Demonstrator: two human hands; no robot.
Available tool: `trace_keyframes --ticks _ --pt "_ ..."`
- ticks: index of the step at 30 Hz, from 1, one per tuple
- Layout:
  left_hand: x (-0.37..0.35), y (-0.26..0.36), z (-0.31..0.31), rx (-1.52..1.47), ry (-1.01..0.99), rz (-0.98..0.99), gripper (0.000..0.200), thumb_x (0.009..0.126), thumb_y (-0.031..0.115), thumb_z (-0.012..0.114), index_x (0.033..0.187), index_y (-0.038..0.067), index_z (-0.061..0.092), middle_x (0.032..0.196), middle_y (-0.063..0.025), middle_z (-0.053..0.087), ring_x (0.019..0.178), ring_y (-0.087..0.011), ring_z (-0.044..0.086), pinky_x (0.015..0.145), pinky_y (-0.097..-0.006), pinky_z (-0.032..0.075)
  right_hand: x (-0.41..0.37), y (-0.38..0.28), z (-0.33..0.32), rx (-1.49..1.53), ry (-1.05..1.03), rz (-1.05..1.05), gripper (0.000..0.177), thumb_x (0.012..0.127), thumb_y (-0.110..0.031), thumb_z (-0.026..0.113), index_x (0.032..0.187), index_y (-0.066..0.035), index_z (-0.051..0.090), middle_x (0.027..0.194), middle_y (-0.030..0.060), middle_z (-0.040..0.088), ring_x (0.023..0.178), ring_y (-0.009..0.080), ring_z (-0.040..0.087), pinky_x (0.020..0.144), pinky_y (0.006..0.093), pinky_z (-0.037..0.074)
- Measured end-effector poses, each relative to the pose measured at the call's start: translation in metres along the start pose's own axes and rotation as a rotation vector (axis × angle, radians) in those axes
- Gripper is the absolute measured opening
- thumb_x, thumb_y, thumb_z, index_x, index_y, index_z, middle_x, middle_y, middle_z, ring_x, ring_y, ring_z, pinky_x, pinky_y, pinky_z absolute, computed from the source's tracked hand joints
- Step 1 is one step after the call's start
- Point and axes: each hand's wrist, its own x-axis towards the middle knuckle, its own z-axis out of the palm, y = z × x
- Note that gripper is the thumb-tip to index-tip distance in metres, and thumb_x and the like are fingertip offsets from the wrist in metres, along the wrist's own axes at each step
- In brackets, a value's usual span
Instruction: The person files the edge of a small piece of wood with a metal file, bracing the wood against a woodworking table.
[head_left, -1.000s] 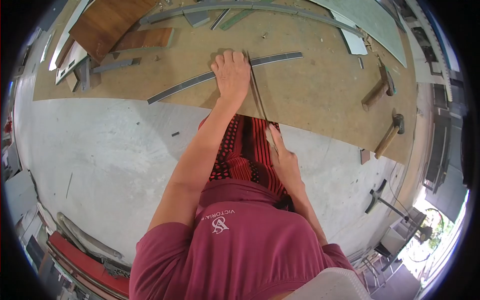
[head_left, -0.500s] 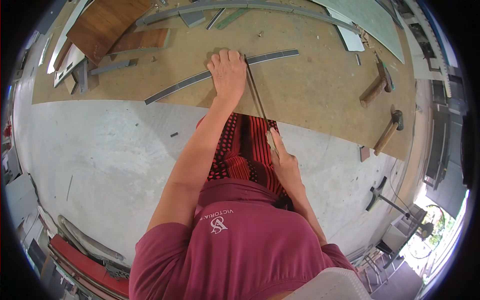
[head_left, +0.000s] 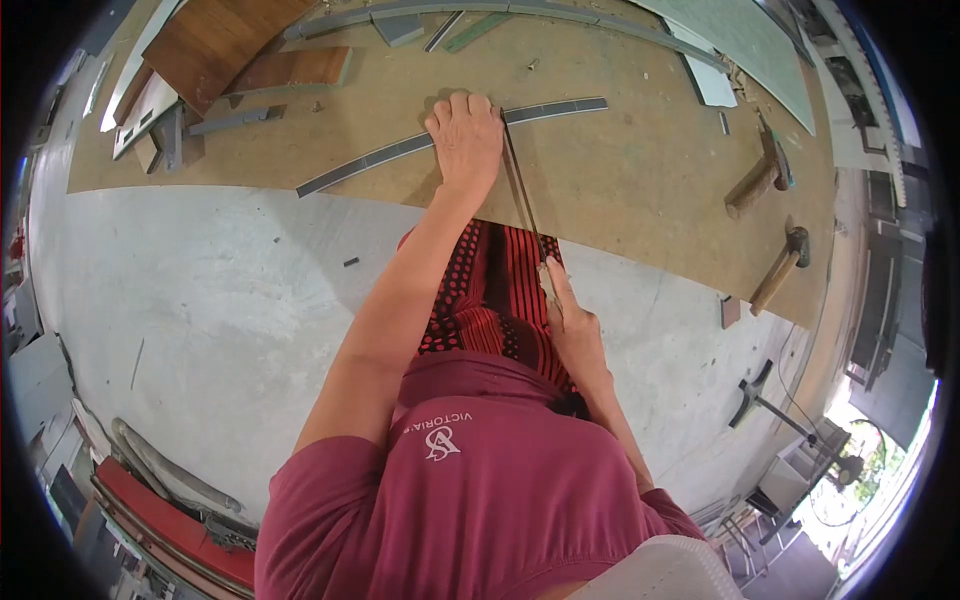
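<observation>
A long thin grey strip lies across the brown work surface. My left hand presses down on the strip near its middle, with the fingers curled over it. In my right hand is the light-coloured handle of a long narrow saw, the index finger stretched along it. The saw's far end rests at the strip, just to the right of my left hand. Its near end passes over the front edge of the surface.
Two hammers lie at the right. Wood boards and grey offcuts are at the upper left. A long grey strip runs along the back, and a pale green panel is at the upper right.
The view has shifted slightly, so the surface and its objects appear a little further right. My hands keep nearly the same places on the strip and the saw.
</observation>
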Motion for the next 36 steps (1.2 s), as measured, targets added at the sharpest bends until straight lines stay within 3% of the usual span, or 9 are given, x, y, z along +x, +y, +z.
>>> trace_keyframes --ticks 5,8,10,14,20,26,28,32,36 --pt "0.001 0.002 -0.004 0.008 0.009 0.014 0.015 0.081 0.015 0.063 0.09 0.009 0.053 0.093 -0.0106 0.055 0.089 -0.0321 0.051 0.077 -0.0455 0.038 0.056 -0.013 0.005 -0.098 0.013 -0.046 0.058 0.089 -0.008 0.052 0.143 -0.023 0.036 0.103 0.0252 0.063 0.075 0.0452 0.06 0.066 0.0514 0.049" --pt "0.003 0.001 -0.004 -0.003 0.021 0.014 0.015 0.081 0.015 0.063 0.09 0.009 0.053 0.093 -0.0109 0.055 0.089 -0.0323 0.051 0.077 -0.0457 0.038 0.074 -0.019 0.007 -0.016 0.147 -0.245 0.057 0.089 -0.007 0.051 0.142 -0.022 0.036 0.106 0.0244 0.062 0.076 0.0464 0.06 0.068 0.053 0.048" --pt "0.001 0.002 -0.002 0.009 0.005 0.008 0.015 0.081 0.015 0.063 0.09 0.009 0.053 0.093 -0.0109 0.055 0.089 -0.0325 0.051 0.077 -0.046 0.037 0.054 -0.013 0.003 -0.105 0.003 -0.032 0.057 0.09 -0.008 0.05 0.142 -0.023 0.036 0.108 0.024 0.062 0.075 0.0454 0.06 0.066 0.0523 0.048" --pt "-0.001 0.002 -0.003 -0.015 -0.015 -0.008 0.014 0.081 0.015 0.063 0.09 0.009 0.053 0.093 -0.0107 0.055 0.089 -0.0325 0.051 0.077 -0.0461 0.037 0.005 -0.009 -0.008 0.037 -0.04 0.06 0.056 0.091 -0.01 0.05 0.143 -0.023 0.036 0.106 0.0265 0.061 0.074 0.0444 0.06 0.063 0.0514 0.048" --pt "0.001 0.002 -0.002 0.002 0.021 0.01 0.014 0.081 0.015 0.063 0.089 0.009 0.053 0.093 -0.0104 0.055 0.089 -0.0324 0.051 0.077 -0.0455 0.037 0.037 -0.012 -0.002 -0.055 -0.057 0.042 0.054 0.092 -0.01 0.049 0.143 -0.023 0.035 0.112 0.0232 0.06 0.077 0.0441 0.061 0.064 0.0511 0.049" --pt "0.002 0.002 -0.003 -0.024 0.026 0.005 0.014 0.081 0.015 0.063 0.088 0.009 0.053 0.092 -0.0105 0.055 0.088 -0.0325 0.05 0.076 -0.0454 0.037 0.06 -0.02 -0.005 -0.059 0.029 -0.11 0.056 0.092 -0.011 0.049 0.144 -0.023 0.032 0.116 0.0232 0.058 0.084 0.0448 0.06 0.068 0.0524 0.048" --pt "0.002 0.002 -0.003 0.001 -0.014 -0.015 0.015 0.08 0.015 0.064 0.089 0.009 0.053 0.092 -0.0105 0.055 0.088 -0.0323 0.05 0.076 -0.0454 0.037 0.032 -0.014 -0.008 -0.006 -0.051 0.024 0.055 0.094 -0.012 0.046 0.145 -0.024 0.031 0.094 0.0304 0.058 0.076 0.0483 0.057 0.065 0.0504 0.044" --pt "0.0 0.001 -0.003 -0.019 0.013 0.024 0.013 0.082 0.016 0.06 0.086 0.005 0.054 0.09 -0.0124 0.054 0.087 -0.0319 0.05 0.076 -0.0444 0.036 0.001 -0.008 -0.009 0.095 -0.01 0.042 0.057 0.093 -0.011 0.046 0.146 -0.025 0.031 0.095 0.0312 0.057 0.074 0.0482 0.057 0.065 0.0494 0.044" --pt "0.002 0.003 -0.002 -0.011 0.019 0.034 0.013 0.081 0.015 0.06 0.086 0.005 0.054 0.091 -0.0124 0.054 0.088 -0.0323 0.05 0.076 -0.0448 0.036 0.037 -0.019 -0.004 -0.013 -0.047 0.054 0.057 0.092 -0.009 0.048 0.145 -0.023 0.032 0.107 0.0271 0.059 0.081 0.0461 0.059 0.068 0.0504 0.047"
